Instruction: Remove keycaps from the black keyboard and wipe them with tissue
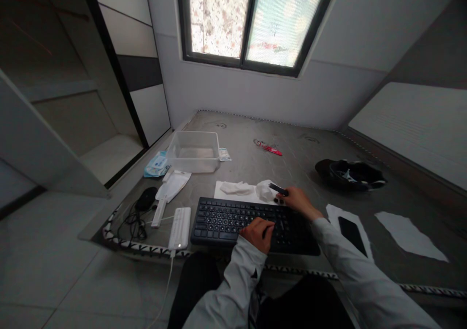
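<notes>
No legible text or labels.

Keyboard (pixel 233 218) partly behind left hand (pixel 257 234)

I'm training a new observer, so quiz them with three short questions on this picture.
1. Which hand holds the small black stick?
2. What lies immediately left of the keyboard: (a) white corded strip, (b) red item, (c) dark cap-like item?
3. True or false: the clear plastic box stands farther from the camera than the keyboard.

Key: 1. The right hand. 2. a. 3. True.
</notes>
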`<state>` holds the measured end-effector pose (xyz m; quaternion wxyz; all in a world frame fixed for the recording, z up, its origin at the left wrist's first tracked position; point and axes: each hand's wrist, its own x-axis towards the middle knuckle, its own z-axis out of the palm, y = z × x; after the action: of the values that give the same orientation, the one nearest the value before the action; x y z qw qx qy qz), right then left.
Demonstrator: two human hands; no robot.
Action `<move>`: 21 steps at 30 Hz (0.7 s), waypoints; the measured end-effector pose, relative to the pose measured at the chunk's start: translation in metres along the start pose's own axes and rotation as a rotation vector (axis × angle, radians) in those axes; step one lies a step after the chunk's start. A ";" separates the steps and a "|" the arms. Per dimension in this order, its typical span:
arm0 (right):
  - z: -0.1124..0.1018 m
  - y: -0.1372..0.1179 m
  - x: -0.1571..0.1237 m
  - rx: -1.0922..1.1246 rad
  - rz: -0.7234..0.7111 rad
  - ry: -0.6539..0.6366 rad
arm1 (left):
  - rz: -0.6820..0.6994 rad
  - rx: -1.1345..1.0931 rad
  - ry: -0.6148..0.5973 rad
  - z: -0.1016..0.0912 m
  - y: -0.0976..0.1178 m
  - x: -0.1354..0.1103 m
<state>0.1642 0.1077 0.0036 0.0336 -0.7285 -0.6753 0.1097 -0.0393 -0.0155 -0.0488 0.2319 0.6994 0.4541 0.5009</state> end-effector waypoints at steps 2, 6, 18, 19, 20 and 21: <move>-0.005 0.004 0.000 0.010 -0.010 0.039 | -0.009 0.005 -0.001 0.000 0.000 0.000; -0.018 0.030 0.004 0.053 -0.013 0.143 | -0.012 0.007 0.002 -0.001 0.000 0.000; 0.039 0.144 -0.049 -0.043 0.262 0.051 | 0.026 0.046 0.002 0.002 -0.003 0.002; 0.047 0.147 -0.054 -0.036 0.268 0.035 | 0.033 0.048 0.000 0.003 -0.003 0.002; 0.055 0.149 -0.058 -0.027 0.276 0.022 | 0.038 0.051 -0.001 0.004 -0.004 0.002; 0.062 0.151 -0.061 -0.017 0.287 0.014 | 0.042 0.054 -0.001 0.005 -0.004 0.002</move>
<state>0.2952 0.0281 -0.0794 0.0159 -0.8187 -0.5648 0.1027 -0.0365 -0.0116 -0.0529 0.2028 0.7149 0.4527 0.4928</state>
